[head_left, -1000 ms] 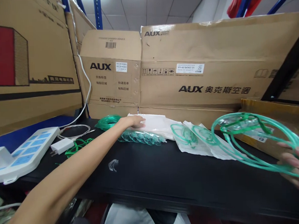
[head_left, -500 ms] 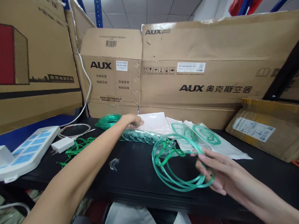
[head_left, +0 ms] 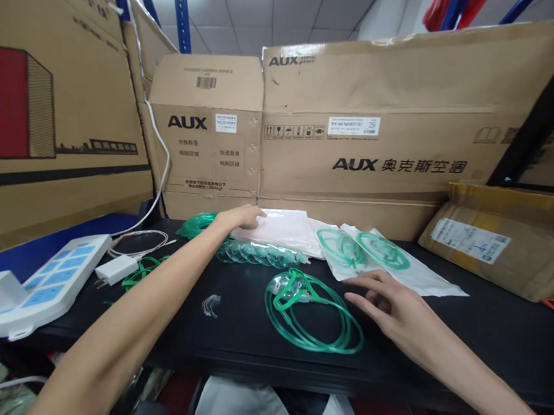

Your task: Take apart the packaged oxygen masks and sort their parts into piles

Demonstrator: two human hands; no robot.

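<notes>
On the black table lies a clear oxygen mask with green straps and coiled green tubing [head_left: 310,317]. My right hand [head_left: 388,304] is just right of that coil, holding nothing, its fingers apart and partly bent. Farther back, my left hand [head_left: 244,217] is closed at the left edge of a stack of white pouches [head_left: 285,224]; its lower fingers are hidden. In front of the stack runs a row of nested clear masks [head_left: 261,254]. Two pouches with green tubing showing through, a left packed pouch [head_left: 344,250] and a right packed pouch [head_left: 386,251], lie right of the stack.
Coiled green tubing [head_left: 197,225] sits behind my left forearm. Small metal strips [head_left: 211,305], green straps [head_left: 139,273], a white charger [head_left: 116,268] and a power strip [head_left: 53,275] are at the left. Cardboard panels [head_left: 348,148] stand behind; a taped box [head_left: 496,239] is at the right.
My right hand has let go of the mask and coiled tubing, which now lie on the table. My left hand has shifted slightly left and back at the white pouches.
</notes>
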